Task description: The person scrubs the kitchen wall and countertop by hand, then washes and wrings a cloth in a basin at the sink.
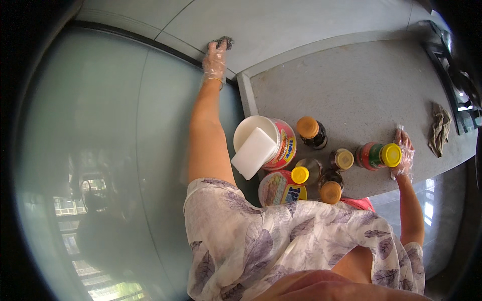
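Note:
My left hand (214,62), in a clear plastic glove, reaches up to the grey wall tiles. Its fingers press a dark steel wool scourer (225,42) to the wall, just above the black edge of a frosted glass panel. On the grey countertop, my gloved right hand (404,156) lies with fingers stretched out, beside a red and green jar with a yellow lid (376,155). The jar hides part of this hand; nothing shows in its grasp. A white sponge block (254,153) leans across the rim of an instant noodle tub (280,145) near my left upper arm.
Orange-capped dark bottles (310,131) (331,188), a yellow-capped bottle (307,171) and a small jar (342,159) crowd the counter (361,94). Another noodle tub (278,190) stands near my shirt. A crumpled cloth (440,129) lies by the black gas stove (457,90). The frosted glass panel (101,124) fills the left side.

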Action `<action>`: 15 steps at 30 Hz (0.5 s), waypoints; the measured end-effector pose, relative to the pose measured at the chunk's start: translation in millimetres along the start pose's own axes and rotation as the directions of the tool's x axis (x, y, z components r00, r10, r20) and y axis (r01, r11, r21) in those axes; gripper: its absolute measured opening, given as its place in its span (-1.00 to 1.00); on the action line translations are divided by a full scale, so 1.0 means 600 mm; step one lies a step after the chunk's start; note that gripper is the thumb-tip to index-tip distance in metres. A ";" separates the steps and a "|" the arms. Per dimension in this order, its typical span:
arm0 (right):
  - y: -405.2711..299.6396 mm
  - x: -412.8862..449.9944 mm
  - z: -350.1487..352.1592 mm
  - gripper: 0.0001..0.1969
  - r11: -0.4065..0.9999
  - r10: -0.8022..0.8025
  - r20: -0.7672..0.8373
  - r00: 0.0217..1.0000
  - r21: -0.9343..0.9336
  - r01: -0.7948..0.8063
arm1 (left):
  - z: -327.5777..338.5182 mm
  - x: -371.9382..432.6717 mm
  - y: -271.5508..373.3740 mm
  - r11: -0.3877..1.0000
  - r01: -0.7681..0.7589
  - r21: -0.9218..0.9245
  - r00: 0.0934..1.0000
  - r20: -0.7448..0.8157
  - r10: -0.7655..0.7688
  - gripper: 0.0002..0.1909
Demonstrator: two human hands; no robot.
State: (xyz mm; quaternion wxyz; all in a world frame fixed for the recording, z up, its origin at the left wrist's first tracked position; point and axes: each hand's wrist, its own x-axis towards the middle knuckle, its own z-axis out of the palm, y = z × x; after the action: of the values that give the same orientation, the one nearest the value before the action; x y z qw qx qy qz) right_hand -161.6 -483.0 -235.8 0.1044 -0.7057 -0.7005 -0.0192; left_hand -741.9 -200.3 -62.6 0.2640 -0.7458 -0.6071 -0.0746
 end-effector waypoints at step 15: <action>0.017 0.003 0.034 -0.40 0.992 -0.052 -0.072 0.996 -0.122 0.043 | 0.001 0.020 -0.033 0.934 0.330 -0.134 0.888 -0.291 -0.356 -0.71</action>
State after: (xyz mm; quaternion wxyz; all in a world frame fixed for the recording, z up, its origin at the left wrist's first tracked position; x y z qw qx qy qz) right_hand -153.7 -477.6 -256.5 0.0876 -0.6925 -0.7104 -0.0904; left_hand -757.5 -187.3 -51.7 0.3084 -0.6157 -0.6766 -0.2608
